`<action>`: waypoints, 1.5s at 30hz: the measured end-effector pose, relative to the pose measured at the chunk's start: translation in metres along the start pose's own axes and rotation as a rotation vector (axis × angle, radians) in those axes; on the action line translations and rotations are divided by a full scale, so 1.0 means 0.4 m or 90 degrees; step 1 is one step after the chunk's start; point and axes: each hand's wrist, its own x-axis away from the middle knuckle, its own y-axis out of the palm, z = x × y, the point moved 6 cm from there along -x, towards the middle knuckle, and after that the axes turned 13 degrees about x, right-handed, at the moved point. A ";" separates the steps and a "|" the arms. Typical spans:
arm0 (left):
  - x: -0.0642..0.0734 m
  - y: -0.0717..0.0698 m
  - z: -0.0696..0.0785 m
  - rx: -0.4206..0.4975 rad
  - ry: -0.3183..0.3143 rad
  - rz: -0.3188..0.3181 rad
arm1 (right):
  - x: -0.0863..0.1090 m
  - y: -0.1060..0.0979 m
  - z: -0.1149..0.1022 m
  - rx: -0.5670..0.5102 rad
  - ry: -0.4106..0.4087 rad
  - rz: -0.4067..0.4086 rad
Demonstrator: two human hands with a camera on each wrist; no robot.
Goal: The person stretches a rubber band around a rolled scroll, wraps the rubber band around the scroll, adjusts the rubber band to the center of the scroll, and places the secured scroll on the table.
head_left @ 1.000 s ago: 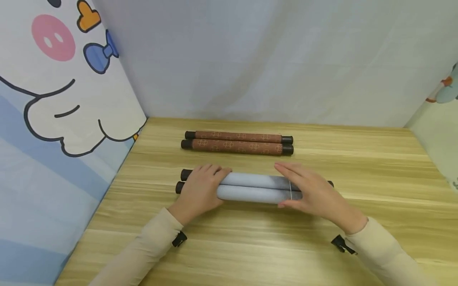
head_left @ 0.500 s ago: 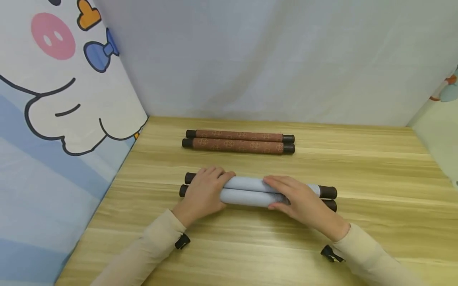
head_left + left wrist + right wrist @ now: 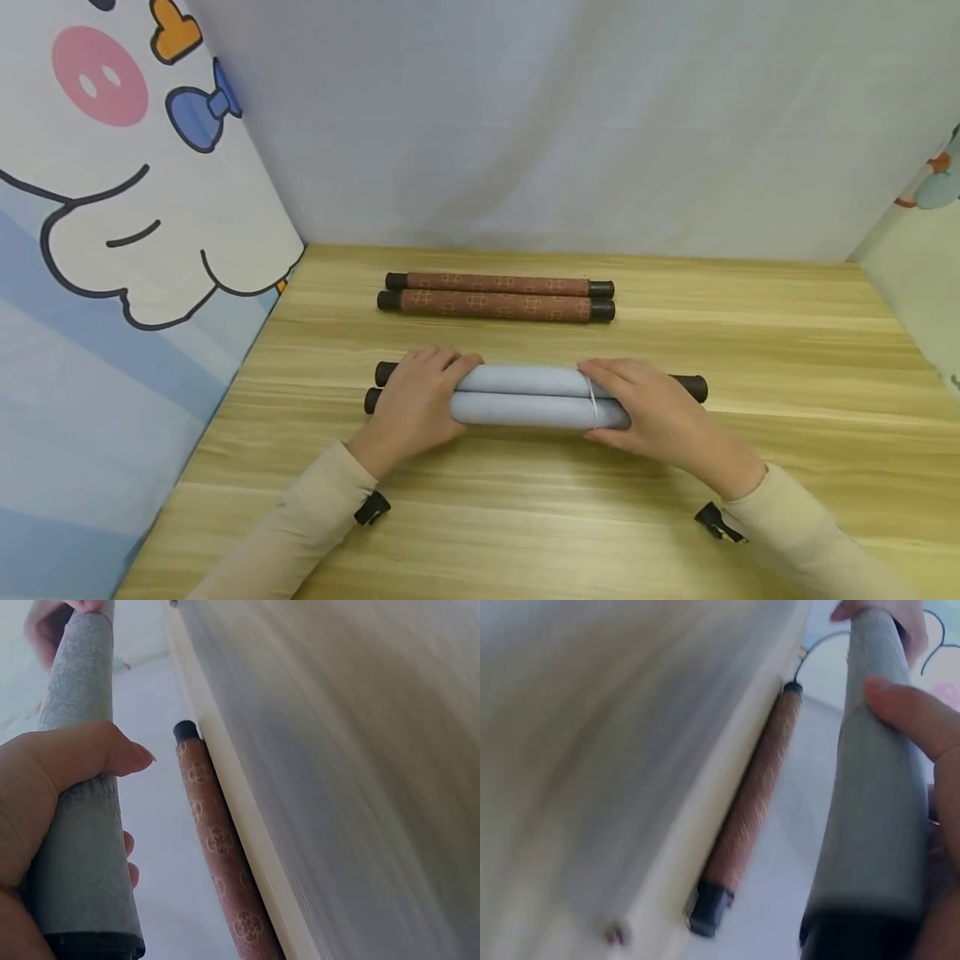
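Gripped pale rolls (image 3: 517, 411) (left fingers (image 3: 438, 357), right fingers (image 3: 618, 374)) | perhaps off counter (image 3: 525, 508) | called for level handling | brown rolls (image 3: 495, 306), 12 o'clock

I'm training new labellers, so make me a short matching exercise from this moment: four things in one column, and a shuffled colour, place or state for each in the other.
1. Pale rolls
2. Brown rolls
3. White cord
4. Table

A. Runs across two rolls, beside the right hand
B. Wood-grained, with dark and light streaks
C. Flower-patterned, lying side by side
D. Gripped by the left hand and the right hand

Pairs: 1-D, 2-C, 3-A, 4-B
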 end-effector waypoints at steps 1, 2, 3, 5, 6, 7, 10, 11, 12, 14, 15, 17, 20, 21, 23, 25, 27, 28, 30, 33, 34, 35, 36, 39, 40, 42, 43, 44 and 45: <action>-0.001 0.004 0.006 -0.003 0.006 0.001 | -0.004 0.006 -0.009 -0.005 -0.003 0.001; -0.001 0.007 0.013 -0.006 0.012 0.001 | -0.010 0.013 -0.020 -0.011 -0.007 0.002; -0.003 0.012 0.020 -0.008 0.016 -0.002 | -0.015 0.020 -0.031 -0.020 -0.011 0.001; -0.005 0.021 0.032 -0.013 0.024 -0.004 | -0.028 0.029 -0.052 -0.042 -0.025 0.001; -0.006 0.025 0.036 -0.013 0.025 -0.006 | -0.034 0.031 -0.060 -0.053 -0.030 -0.003; -0.007 0.029 0.037 -0.011 0.024 -0.008 | -0.040 0.030 -0.064 -0.061 -0.033 -0.007; -0.006 0.030 0.032 -0.011 0.012 -0.005 | -0.049 0.017 -0.055 -0.066 -0.026 -0.011; -0.006 0.027 0.028 -0.011 0.008 -0.002 | -0.048 0.010 -0.048 -0.059 -0.022 -0.012; -0.005 0.023 0.024 -0.013 0.004 0.000 | -0.046 0.005 -0.039 -0.051 -0.017 -0.015; -0.002 0.013 0.015 -0.014 -0.004 0.007 | -0.038 -0.003 -0.023 -0.032 -0.010 -0.022; -0.001 0.008 0.011 -0.014 -0.008 0.009 | -0.033 -0.003 -0.017 -0.023 -0.009 -0.026; 0.001 0.002 0.006 -0.014 -0.012 0.010 | -0.025 -0.001 -0.012 -0.012 -0.007 -0.030; 0.000 0.001 0.014 -0.008 -0.005 0.006 | -0.026 0.009 -0.023 -0.014 -0.010 -0.022; -0.002 0.004 0.021 -0.008 0.003 0.003 | -0.029 0.015 -0.031 -0.018 -0.012 -0.019; -0.005 0.013 0.034 -0.008 0.020 -0.004 | -0.036 0.024 -0.050 -0.027 -0.022 -0.014; -0.007 0.020 0.046 -0.007 0.032 -0.006 | -0.043 0.029 -0.065 -0.035 -0.028 -0.009; -0.007 0.024 0.047 -0.006 0.029 -0.005 | -0.045 0.028 -0.067 -0.040 -0.027 0.000; -0.007 0.023 0.045 -0.007 0.022 -0.004 | -0.045 0.023 -0.062 -0.039 -0.022 0.009; -0.006 0.019 0.034 -0.007 0.003 0.000 | -0.040 0.009 -0.044 -0.030 -0.008 0.030; 0.002 0.009 0.011 -0.010 -0.023 0.005 | -0.025 -0.012 -0.010 -0.013 0.009 0.059; 0.005 0.005 0.004 -0.010 -0.029 0.005 | -0.019 -0.017 0.000 -0.007 0.013 0.063; 0.008 0.001 -0.002 -0.009 -0.034 0.006 | -0.014 -0.021 0.009 -0.001 0.015 0.063; 0.011 -0.002 -0.007 -0.007 -0.037 0.007 | -0.008 -0.022 0.017 0.002 0.017 0.058; 0.018 -0.010 -0.020 -0.004 -0.046 0.006 | 0.008 -0.021 0.036 0.006 0.023 0.031; 0.019 -0.012 -0.023 -0.002 -0.048 0.006 | 0.013 -0.018 0.041 0.007 0.026 0.019; 0.021 -0.016 -0.027 0.002 -0.051 0.006 | 0.023 -0.013 0.050 0.011 0.033 -0.001; 0.021 -0.017 -0.029 0.002 -0.053 0.006 | 0.027 -0.011 0.053 0.014 0.035 -0.008; 0.021 -0.019 -0.030 0.003 -0.053 0.006 | 0.031 -0.008 0.057 0.016 0.038 -0.014; 0.021 -0.021 -0.031 0.002 -0.054 0.006 | 0.033 -0.006 0.059 0.019 0.041 -0.018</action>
